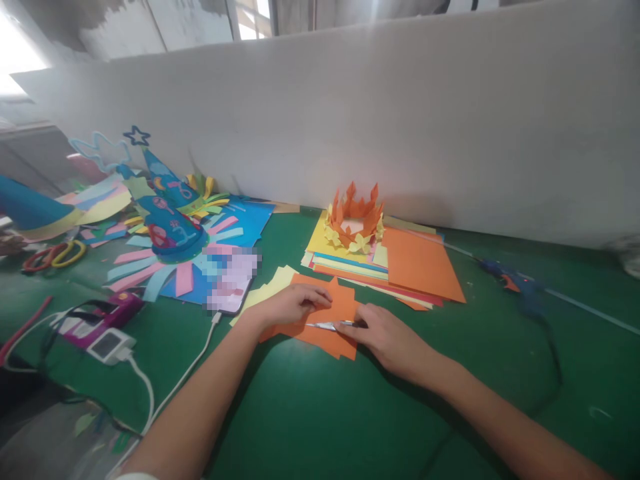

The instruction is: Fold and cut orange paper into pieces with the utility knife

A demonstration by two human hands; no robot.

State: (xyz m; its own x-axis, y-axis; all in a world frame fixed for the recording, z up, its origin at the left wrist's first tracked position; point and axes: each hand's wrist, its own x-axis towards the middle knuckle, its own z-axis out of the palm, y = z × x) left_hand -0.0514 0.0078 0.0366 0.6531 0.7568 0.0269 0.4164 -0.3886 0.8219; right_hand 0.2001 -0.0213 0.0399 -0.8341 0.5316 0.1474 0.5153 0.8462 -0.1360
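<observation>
Orange paper sheets (pixel 336 301) lie in an uneven stack on the green table in front of me, over pale yellow paper (pixel 278 275). My left hand (pixel 293 303) rests on the orange sheets, palm down with fingers stretched out and slightly bent. From the right, my right hand (pixel 383 333) pinches a slim silvery blade-like strip (pixel 325 326) lying across the paper. Its exact kind is too small to make out, and its right end is hidden by the fingers.
An orange paper crown (pixel 354 217) stands on stacked coloured paper (pixel 345 263). Blue cone hats (pixel 173 227), a phone (pixel 235 283) on a white cable, scissors (pixel 57 255) and a power strip (pixel 103 320) are left. A glue gun (pixel 515 280) lies right. Another person's hand (pixel 11 243) shows far left.
</observation>
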